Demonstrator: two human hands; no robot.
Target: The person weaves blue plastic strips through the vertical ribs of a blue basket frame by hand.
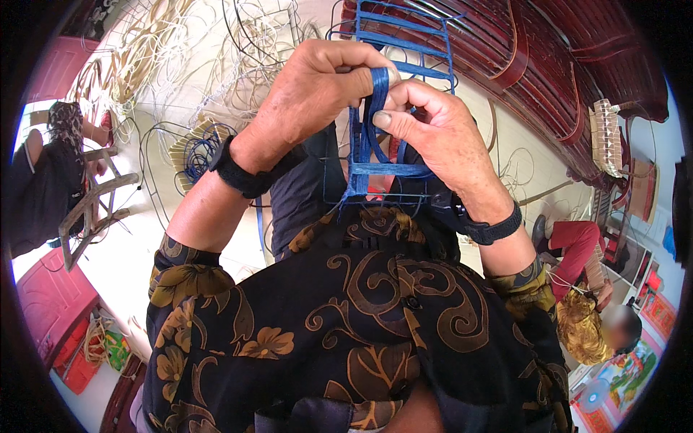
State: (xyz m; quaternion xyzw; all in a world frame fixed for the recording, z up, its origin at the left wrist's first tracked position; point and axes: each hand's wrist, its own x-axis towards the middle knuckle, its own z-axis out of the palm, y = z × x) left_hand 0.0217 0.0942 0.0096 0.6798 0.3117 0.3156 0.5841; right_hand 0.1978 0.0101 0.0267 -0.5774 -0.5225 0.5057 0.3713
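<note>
A thin wire frame point(357, 189) stands over my lap, wrapped with flat bands of blue strands point(404, 40). A folded bundle of blue strands point(379, 94) rises above it between my hands. My left hand point(325, 83) pinches the upper part of this bundle between thumb and fingers. My right hand point(437, 133) is closed just beside it, thumb and forefinger gripping the strands a little lower. My fingers partly hide the frame's middle and where the bundle meets it.
Loose pale strips point(170, 47) lie tangled on the floor ahead and left, near a coil of blue cord point(202, 151). A dark red wooden bench point(498, 65) runs along the right. A wooden chair point(94, 195) and a person stand left; another person point(585, 317) sits right.
</note>
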